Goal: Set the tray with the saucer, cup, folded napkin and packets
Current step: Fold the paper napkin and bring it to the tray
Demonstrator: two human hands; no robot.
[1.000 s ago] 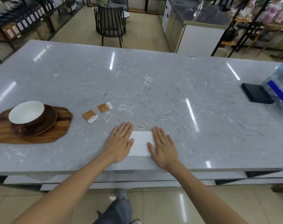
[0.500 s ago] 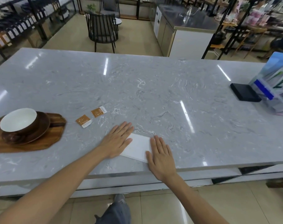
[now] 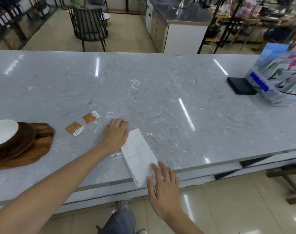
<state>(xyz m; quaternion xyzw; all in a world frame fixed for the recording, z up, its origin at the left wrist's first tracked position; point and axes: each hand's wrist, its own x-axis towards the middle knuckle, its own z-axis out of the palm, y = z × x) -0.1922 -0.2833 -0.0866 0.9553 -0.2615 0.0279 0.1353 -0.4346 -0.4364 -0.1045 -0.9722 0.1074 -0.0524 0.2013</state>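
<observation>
A folded white napkin point(image 3: 138, 154) lies slanted on the marble table, its near end hanging over the front edge. My left hand point(image 3: 115, 135) holds its far end with curled fingers. My right hand point(image 3: 162, 184) touches the near end with straight fingers, mostly off the table's edge. At the far left a wooden tray point(image 3: 37, 149) carries a dark brown saucer point(image 3: 24, 141) with a white-lined cup point(image 3: 3, 132) on it. Two orange and white packets point(image 3: 75, 128) point(image 3: 90, 117) lie on the table between the tray and my left hand.
A black flat box point(image 3: 241, 85) and a clear stand of colourful leaflets point(image 3: 279, 81) sit at the table's right end. Beyond the table's far edge stand a dark chair point(image 3: 89, 26) and a counter point(image 3: 181, 24).
The napkin has turned from crosswise to slanted lengthwise and slid over the front edge. My left hand moved to its far end and curled; my right hand drew back to its near end.
</observation>
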